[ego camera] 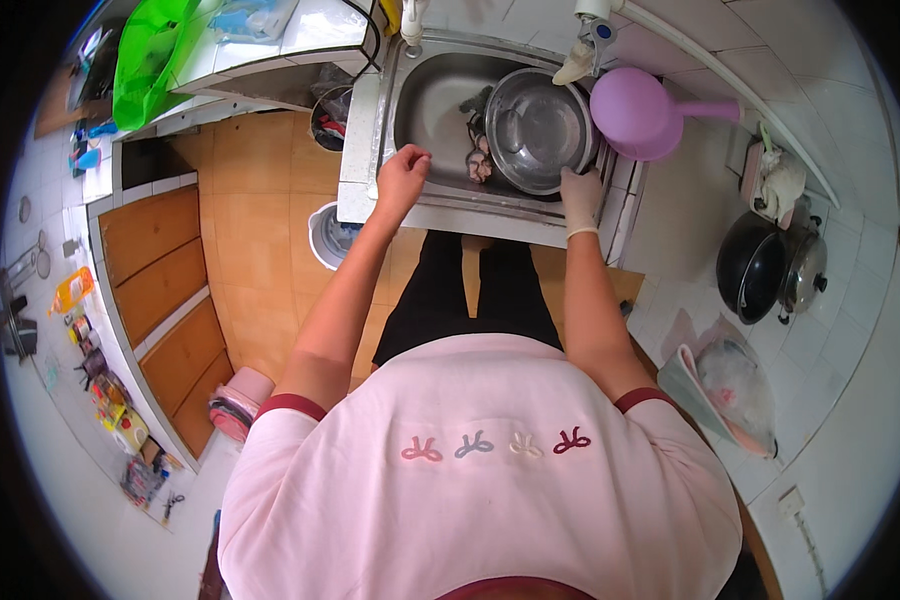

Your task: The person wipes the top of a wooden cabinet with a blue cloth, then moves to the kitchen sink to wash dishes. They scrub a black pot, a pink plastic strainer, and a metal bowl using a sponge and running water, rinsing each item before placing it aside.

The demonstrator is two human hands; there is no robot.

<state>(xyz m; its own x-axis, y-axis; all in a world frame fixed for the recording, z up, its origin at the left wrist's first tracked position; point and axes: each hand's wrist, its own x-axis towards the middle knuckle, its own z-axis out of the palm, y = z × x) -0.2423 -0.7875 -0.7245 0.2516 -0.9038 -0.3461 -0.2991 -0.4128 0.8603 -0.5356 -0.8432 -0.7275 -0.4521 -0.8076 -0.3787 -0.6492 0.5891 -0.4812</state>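
Note:
A round metal basin [540,131] with water in it sits tilted in the right part of the stainless steel sink [439,97]. My right hand [582,196], in a thin pale glove, has its fingers at the basin's near right rim. My left hand [403,180] is bare, with fingers curled, over the sink's near left edge; nothing is seen in it. Between the hands, left of the basin, pinkish-grey pieces of what looks like raw food [479,161] lie on the sink floor. A dark green scouring pad or similar item [477,101] lies behind them.
A pink plastic dipper [637,112] rests at the sink's right edge, below a faucet [591,37] with a cloth tied on it. A white tap [412,22] stands at the back left. A white bucket [322,236] is on the floor. Black pans [750,266] hang at the right.

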